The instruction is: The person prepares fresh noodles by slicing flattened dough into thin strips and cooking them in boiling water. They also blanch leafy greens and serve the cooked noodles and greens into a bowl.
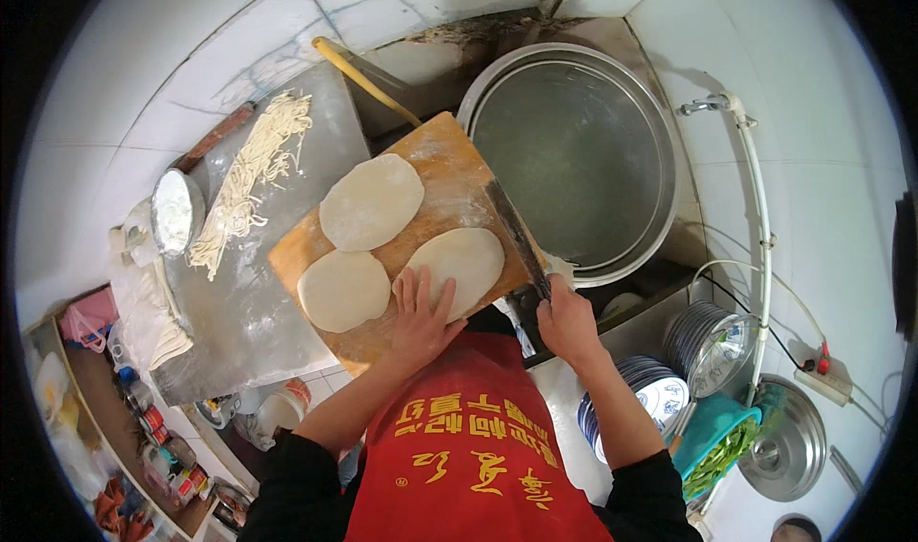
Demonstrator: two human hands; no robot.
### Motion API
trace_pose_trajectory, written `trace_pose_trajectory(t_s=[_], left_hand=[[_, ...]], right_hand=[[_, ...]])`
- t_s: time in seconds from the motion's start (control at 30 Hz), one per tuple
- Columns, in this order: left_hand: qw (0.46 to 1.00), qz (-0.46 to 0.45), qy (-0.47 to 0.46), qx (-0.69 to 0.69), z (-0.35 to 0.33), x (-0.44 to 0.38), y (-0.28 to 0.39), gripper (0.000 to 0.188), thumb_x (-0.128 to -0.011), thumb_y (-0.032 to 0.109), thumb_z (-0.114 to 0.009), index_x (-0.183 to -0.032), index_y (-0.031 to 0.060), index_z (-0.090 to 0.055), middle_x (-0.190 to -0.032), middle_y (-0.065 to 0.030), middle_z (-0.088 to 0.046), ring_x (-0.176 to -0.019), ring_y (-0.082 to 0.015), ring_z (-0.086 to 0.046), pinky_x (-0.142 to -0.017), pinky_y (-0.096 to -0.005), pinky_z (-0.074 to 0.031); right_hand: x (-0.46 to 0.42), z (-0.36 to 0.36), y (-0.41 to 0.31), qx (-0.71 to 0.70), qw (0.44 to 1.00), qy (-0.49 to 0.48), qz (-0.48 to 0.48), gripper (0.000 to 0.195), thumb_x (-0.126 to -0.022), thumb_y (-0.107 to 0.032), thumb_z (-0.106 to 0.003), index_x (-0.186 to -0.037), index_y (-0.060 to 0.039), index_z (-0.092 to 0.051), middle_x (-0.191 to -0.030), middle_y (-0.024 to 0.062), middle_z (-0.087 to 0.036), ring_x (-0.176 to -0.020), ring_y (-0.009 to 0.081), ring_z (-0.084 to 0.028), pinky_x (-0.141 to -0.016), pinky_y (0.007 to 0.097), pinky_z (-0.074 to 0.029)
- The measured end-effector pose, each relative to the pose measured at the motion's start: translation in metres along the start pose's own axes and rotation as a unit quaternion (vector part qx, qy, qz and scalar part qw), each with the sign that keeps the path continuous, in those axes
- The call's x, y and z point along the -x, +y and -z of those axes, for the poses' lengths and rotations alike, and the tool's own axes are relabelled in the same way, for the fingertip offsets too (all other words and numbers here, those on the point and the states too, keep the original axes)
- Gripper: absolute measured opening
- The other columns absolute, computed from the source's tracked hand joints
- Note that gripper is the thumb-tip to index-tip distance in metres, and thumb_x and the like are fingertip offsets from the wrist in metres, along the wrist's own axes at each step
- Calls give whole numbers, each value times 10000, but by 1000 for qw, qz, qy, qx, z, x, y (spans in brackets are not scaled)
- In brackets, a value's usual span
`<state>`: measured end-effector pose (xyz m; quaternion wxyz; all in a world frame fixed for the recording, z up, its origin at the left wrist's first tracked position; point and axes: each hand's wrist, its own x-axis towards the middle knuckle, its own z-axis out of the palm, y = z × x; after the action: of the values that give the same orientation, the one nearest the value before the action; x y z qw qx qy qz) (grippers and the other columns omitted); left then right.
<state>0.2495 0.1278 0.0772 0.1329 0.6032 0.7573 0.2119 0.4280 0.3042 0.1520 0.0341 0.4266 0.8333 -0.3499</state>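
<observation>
My left hand (pixel 423 319) lies with its fingers spread on the near end of a flat oval of dough (pixel 466 266). That dough rests on a floured wooden board (pixel 459 176), together with two more dough ovals, one at the upper left (pixel 373 202) and one at the lower left (pixel 344 291). In my right hand (pixel 570 319) is the handle of a long knife (pixel 518 237), its dark blade along the board's right edge. The board is tilted in the view, between a metal worktop and a large metal pot (pixel 667 154) of greyish liquid.
Cut noodles (pixel 247 176) and a bowl of white flour (pixel 173 212) lie on the metal worktop (pixel 251 327). Behind the board a yellow wooden stick (pixel 366 81) slants. Stacked plates (pixel 645 391), a teal basket of greens (pixel 717 441), a pot lid (pixel 785 441) and a power strip (pixel 825 385) are at right.
</observation>
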Motion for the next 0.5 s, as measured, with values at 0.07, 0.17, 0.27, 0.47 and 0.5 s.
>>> trace_pose_trajectory(t_s=[0.07,0.17,0.27,0.47,0.5], left_hand=[[1000,1,23,-10,-17,-12,4,729,-753,333,-757,-1362,85,-443,-1439,-274,-266,-1344,-537,-203,-1047,-667,-211],[999,-29,36,15,-25,-46,0,722,-762,357,-740,-1360,81,-445,-1451,-255,-252,-1348,-525,-200,-1057,-686,-165],[996,-67,53,-2,-19,-57,-2,637,-761,360,-738,-1277,77,-496,-1381,-209,-346,-1321,-479,-274,-1053,-684,-181],[996,-48,76,24,-10,-36,-10,471,-753,329,-723,-1103,63,-555,-1232,-143,-459,-1254,-392,-378,-1054,-653,-227],[995,-52,71,50,-8,-42,-8,455,-759,307,-709,-1109,57,-558,-1236,-144,-465,-1254,-383,-385,-1058,-644,-230]], right_hand=[[-1,1,5,14,1000,-1,10,216,-826,-62,-514,-1025,4,-464,-817,262,-616,-734,440,-614,-654,512,-494],[-4,6,6,15,1000,11,14,208,-829,-68,-512,-1017,3,-457,-819,266,-610,-729,442,-612,-650,517,-490],[-6,9,3,12,1000,-5,-23,181,-871,-105,-502,-1002,7,-448,-835,273,-605,-737,453,-605,-648,525,-485],[-4,7,9,13,999,24,-20,168,-910,-125,-486,-1019,1,-459,-852,266,-613,-745,442,-612,-637,513,-493],[-4,7,10,18,999,27,-17,167,-912,-124,-484,-1022,-1,-461,-857,266,-615,-745,434,-617,-633,506,-496]])
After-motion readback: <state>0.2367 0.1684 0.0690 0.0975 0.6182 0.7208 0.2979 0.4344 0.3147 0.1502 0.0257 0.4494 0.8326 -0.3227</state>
